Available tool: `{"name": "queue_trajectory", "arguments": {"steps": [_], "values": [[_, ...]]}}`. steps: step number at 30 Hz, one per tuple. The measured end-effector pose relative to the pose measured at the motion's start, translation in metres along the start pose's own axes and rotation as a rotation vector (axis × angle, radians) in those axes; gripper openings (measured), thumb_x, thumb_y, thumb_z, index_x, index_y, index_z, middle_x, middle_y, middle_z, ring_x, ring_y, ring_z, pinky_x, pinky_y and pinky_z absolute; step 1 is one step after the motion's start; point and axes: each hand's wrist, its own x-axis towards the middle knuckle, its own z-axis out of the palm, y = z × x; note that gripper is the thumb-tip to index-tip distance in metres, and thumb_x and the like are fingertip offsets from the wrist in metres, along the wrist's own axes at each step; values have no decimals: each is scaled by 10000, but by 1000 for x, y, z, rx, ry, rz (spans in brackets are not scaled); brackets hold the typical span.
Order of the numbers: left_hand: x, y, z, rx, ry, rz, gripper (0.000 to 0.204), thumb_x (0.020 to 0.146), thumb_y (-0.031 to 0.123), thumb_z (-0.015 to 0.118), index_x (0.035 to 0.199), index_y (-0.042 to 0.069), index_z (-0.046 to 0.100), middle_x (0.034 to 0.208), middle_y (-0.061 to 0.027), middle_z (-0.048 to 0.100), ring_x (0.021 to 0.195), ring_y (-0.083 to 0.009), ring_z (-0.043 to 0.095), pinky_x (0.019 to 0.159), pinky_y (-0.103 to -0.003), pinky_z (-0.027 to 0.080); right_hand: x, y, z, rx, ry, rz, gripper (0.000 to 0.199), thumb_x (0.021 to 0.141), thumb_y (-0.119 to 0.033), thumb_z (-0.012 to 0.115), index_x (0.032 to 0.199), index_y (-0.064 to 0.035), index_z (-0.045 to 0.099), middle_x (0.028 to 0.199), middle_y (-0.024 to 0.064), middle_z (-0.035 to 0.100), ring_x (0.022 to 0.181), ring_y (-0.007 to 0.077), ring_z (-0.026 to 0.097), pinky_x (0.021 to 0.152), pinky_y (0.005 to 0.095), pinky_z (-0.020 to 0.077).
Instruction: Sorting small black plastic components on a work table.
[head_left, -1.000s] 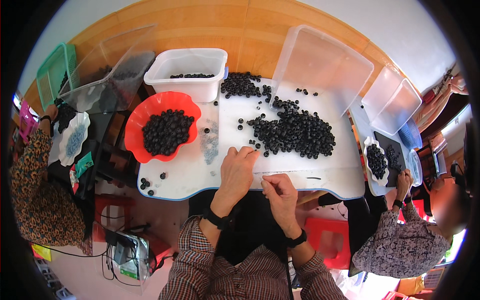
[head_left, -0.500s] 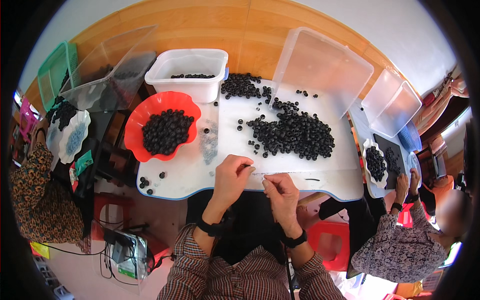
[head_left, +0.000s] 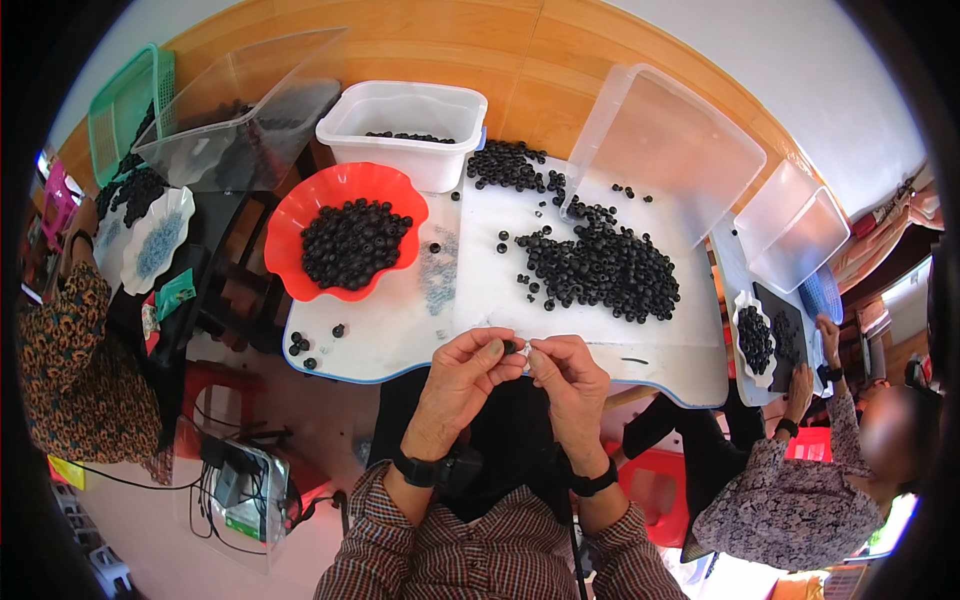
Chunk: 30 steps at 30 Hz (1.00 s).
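Pinching 1 black bead at the lower centre of the frame, the left hand is pressing its thumb and forefinger together on it. The right hand is resting just beside, thumb and forefinger clamping what looks like 1 small white piece; whether piece and bead are touching, I cannot tell. Just beyond, 1 main heap of black beads, too many to count, is spreading over the white table right of centre, with 1 smaller cluster lying above. Left of centre, 1 scalloped red bowl is holding a mound of beads; about 5 loose beads are lying below it. Seemingly, 1 bead is being worked while the heap is waiting; the bowl's share is perhaps done, though I cannot be sure. Farther out, 1 white tub is holding more beads at upper centre, 1 clear bin is standing tilted at upper right, and 2 co-workers are occupying the left and right sides.
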Motion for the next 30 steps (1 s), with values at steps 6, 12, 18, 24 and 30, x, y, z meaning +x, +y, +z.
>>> {"name": "queue_trajectory", "arguments": {"steps": [6, 12, 18, 24, 30], "values": [[-7, 0, -4, -7, 10, 60, 221, 953, 8, 574, 1166, -32, 616, 1144, -155, 653, 1021, -220, 656, 894, -324, 558, -3, 0, 5, -14, -18, 2, 120, 900, -6, 674, 1018, 16, 677, 952, 32, 595, 752, 69, 570, 653, 194, 468], [-12, 3, -3, 20, 7, 121, 223, 937, -4, 595, 1156, -11, 633, 1152, -137, 656, 1037, -215, 648, 907, -324, 547, -7, -3, 9, -28, -23, 15, 117, 898, 3, 671, 1015, 14, 678, 948, 33, 599, 747, 64, 571, 648, 192, 468], [-16, 2, -8, -4, -23, 123, 226, 946, 41, 606, 1163, -15, 633, 1100, -138, 663, 917, -176, 642, 832, -296, 549, -10, -6, 15, -14, -46, -5, 119, 897, 4, 672, 1015, 17, 677, 957, 34, 596, 753, 71, 574, 650, 193, 468], [-18, 0, -6, -12, 29, 98, 213, 963, 91, 601, 1133, -25, 652, 931, -100, 665, 774, -142, 621, 681, -255, 519, -11, -4, 20, -2, -69, -45, 138, 898, -5, 670, 1036, 6, 685, 969, 34, 598, 759, 76, 574, 645, 193, 465], [-20, -1, -5, -14, 65, 92, 210, 957, 99, 613, 1110, -37, 660, 854, -78, 660, 710, -128, 616, 639, -236, 515, -11, -3, 22, 20, -75, -33, 140, 888, 1, 680, 1028, 6, 690, 971, 34, 602, 757, 77, 570, 655, 194, 467]]}}
